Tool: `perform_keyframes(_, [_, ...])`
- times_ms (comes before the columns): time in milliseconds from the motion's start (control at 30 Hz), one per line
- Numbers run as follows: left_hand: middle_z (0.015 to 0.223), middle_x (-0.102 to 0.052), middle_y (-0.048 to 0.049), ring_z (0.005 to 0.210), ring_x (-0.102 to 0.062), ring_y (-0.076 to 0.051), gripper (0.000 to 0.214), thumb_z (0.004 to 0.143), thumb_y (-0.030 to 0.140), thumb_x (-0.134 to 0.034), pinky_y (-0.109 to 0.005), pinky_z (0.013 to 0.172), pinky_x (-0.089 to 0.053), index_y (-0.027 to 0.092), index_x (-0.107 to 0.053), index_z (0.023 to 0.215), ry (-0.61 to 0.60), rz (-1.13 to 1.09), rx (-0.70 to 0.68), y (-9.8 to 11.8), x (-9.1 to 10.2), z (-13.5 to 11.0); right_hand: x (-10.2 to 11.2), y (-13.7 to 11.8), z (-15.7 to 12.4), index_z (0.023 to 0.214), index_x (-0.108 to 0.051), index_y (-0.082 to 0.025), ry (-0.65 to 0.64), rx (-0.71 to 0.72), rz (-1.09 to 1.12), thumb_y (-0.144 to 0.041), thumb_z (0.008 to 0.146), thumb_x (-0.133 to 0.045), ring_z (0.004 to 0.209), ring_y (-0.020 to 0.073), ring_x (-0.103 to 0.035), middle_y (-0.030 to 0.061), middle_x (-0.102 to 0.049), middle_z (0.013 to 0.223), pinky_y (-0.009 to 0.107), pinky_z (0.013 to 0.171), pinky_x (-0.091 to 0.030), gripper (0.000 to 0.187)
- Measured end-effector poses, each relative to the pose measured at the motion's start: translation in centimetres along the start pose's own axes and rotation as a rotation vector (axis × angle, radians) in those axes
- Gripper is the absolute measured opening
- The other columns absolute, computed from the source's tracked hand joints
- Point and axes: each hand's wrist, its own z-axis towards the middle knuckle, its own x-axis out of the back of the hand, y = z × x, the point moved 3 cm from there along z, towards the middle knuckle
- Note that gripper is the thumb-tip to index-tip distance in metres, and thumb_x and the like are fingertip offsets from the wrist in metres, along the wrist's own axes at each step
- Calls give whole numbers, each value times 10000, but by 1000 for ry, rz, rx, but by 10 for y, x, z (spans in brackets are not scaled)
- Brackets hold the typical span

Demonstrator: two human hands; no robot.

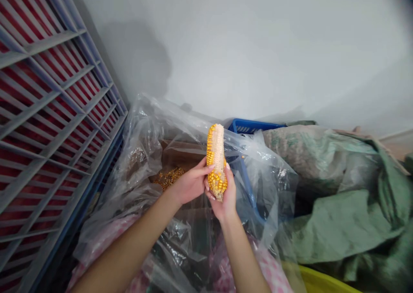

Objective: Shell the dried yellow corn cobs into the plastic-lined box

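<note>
I hold a corn cob (216, 153) upright in front of me, with both hands on its lower end. It is partly stripped: a bare pale strip runs down the middle, with yellow kernels left along the left side and at the bottom. My left hand (190, 184) grips it from the left, thumb pressed on the kernels. My right hand (226, 198) wraps round the base from the right. Below the cob a clear plastic bag (142, 155) lines a cardboard box (180, 153), and loose kernels (169, 177) lie inside.
A grey-blue metal grille with red behind it (48, 125) stands at the left. A blue plastic crate (250, 126) and green woven sacks (329, 185) lie to the right, with a yellow tub rim (319, 280) at the bottom right. A white wall rises behind.
</note>
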Motion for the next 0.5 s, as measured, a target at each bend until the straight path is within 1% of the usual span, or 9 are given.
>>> perform_keyframes(100, [931,-628,-16,767,-608,-120,313,763,157,-567,-243,691,-474,233,-550,1067,-13,-30,21,-2,2,3,3,-1,0,738,-540,-159,2,-1,-23,-492,740,-501,330,54,-438,-37,-530,466,113,249,-232,335])
perform_keyframes(167, [900,-635,-18,747,-610,-124,315,736,154,-599,-245,681,-470,228,-563,1041,-19,-45,39,-4,3,5,5,-1,0,735,-534,-159,10,-8,-58,-487,732,-513,334,55,-437,-40,-526,468,117,253,-235,329])
perform_keyframes(233, [832,-636,-15,686,-605,-122,311,708,159,-628,-238,631,-460,217,-575,1009,-8,-40,58,-6,5,6,8,1,-1,744,-532,-158,24,-16,-99,-486,718,-530,342,59,-443,-39,-525,471,123,261,-244,329])
perform_keyframes(367, [755,-624,-10,641,-583,-114,353,648,151,-684,-221,602,-435,184,-586,986,90,12,44,-10,10,6,14,10,-1,773,-528,-160,113,-15,-135,-456,691,-569,370,61,-468,-41,-539,496,122,283,-269,310])
perform_keyframes(433, [741,-618,-9,639,-574,-109,396,633,153,-701,-217,612,-429,166,-580,1010,170,62,13,-11,11,5,15,15,0,762,-527,-158,144,-52,-111,-450,693,-561,368,56,-465,-45,-532,490,117,286,-270,302])
perform_keyframes(500, [744,-619,-8,651,-571,-106,411,654,172,-692,-214,626,-431,159,-564,1044,230,93,-16,-10,10,4,13,16,1,741,-524,-156,147,-89,-82,-457,697,-553,353,52,-453,-47,-520,476,114,275,-257,306])
